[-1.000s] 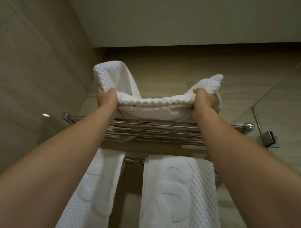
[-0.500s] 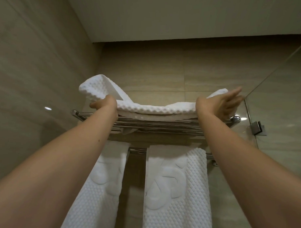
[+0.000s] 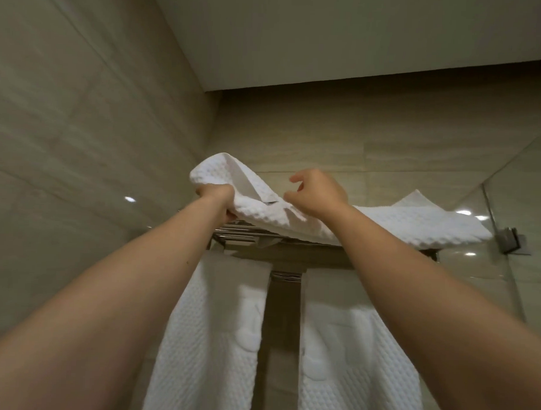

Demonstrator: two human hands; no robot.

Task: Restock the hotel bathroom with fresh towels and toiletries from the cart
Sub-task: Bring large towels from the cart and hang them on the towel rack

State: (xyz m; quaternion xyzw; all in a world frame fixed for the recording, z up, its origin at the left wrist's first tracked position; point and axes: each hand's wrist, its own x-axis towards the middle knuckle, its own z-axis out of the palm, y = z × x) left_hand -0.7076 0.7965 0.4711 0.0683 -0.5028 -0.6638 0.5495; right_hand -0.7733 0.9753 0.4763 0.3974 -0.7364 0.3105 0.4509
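Head view: a folded white waffle towel [image 3: 385, 222] lies on the chrome rack shelf [image 3: 246, 233] high on the tiled wall, sagging over the shelf's front edge and reaching to its right end, where one corner pokes up. The left hand [image 3: 215, 198] has its fingers closed on the towel's raised left end, above the shelf's left corner. The right hand [image 3: 317, 195] hovers just over the towel's top near the middle, fingers loosely curled and part open, holding nothing.

To do this step well, I judge the left end should be lowered flat onto the shelf while the right hand smooths the top layer toward the right end, then squares the front fold with the shelf's front edge so nothing droops.

Count: one towel on the shelf, two hanging towels [image 3: 215, 341] side by side on the rail below, one rack, one glass panel clamp [image 3: 511, 241] at far right, two hands
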